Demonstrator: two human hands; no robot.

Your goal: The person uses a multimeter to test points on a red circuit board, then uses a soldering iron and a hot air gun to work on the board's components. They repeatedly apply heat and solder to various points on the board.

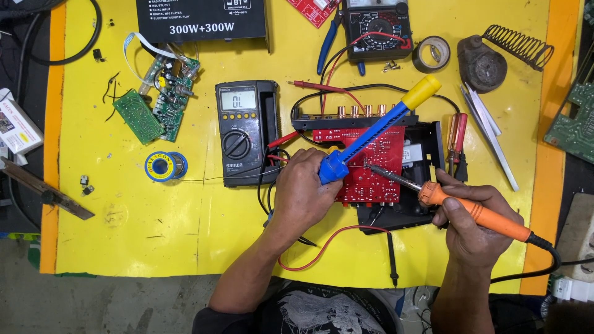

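My left hand [304,192] grips a blue desoldering pump [371,133] with a yellow plunger knob, its nozzle down on a red circuit board [371,162]. My right hand [476,218] holds an orange-handled soldering iron [473,210]; its metal tip rests on the same red board, just right of the pump's nozzle. The board sits in a black chassis [433,139] with a row of copper-coloured jacks along its far edge.
A black digital multimeter [242,130] lies left of the board, an analog meter [378,28] behind it. A solder spool [164,166], green circuit boards [158,108], tape roll [431,54], iron stand [489,59], tweezers [489,133] and red screwdriver [458,139] lie on the yellow mat [154,216].
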